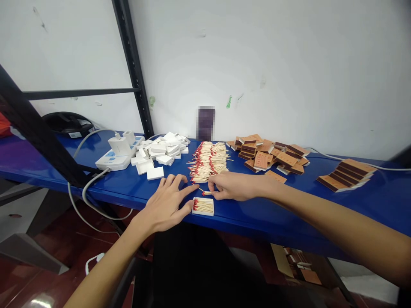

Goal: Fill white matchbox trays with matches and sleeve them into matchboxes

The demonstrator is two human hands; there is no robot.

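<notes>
A white matchbox tray (203, 206) holding several red-tipped matches lies near the front edge of the blue table. My left hand (170, 199) has its fingers spread, the thumb at the tray's left side and the index fingertip beside a loose match. Just behind the tray, my right hand (224, 185) pinches the ends of a few matches (206, 193), their red heads pointing left. A large pile of matches (208, 161) lies behind both hands. White empty trays (160, 150) are heaped to the left of it, and brown matchbox sleeves (271, 156) to the right.
Stacked brown matchboxes (346, 174) lie at the right. On the left are a power strip (118, 159) with white plugs, cables and a black shelf post (133, 64). A dark pixelated object (206, 123) leans on the wall. Below the table is an open carton (297, 263).
</notes>
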